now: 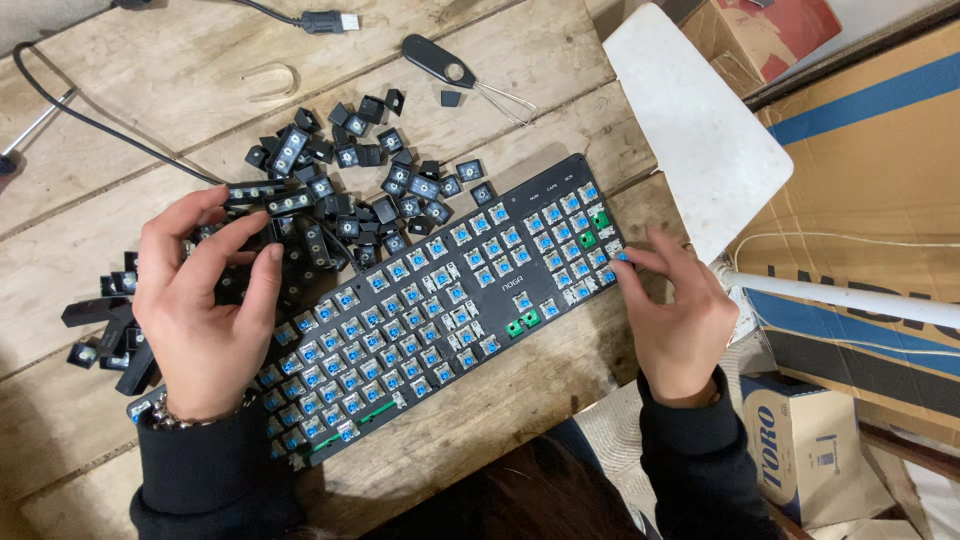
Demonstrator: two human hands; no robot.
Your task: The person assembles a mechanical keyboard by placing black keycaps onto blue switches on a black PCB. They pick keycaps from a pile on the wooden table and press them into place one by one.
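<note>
The right hand steadies the keyboard at its 3 o'clock end, fingers spread open and resting on the corner. This bare board lies slantwise on the wooden surface. At 9 o'clock the left hand curls loosely over loose keycaps, fingertips touching them; whether it grips one I cannot tell. The puller tool lies at 12 o'clock.

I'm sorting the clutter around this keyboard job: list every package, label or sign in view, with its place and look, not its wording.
Large cardboard box: right edge, flat brown panel with a blue stripe and dark lettering.
Small carton: lower right, beige, upright, blue print.
Reddish box: top right corner, brown cardboard with a red face.
Keyboard label: small white mark on the black keyboard deck, between the switch blocks.
No screens.
</note>
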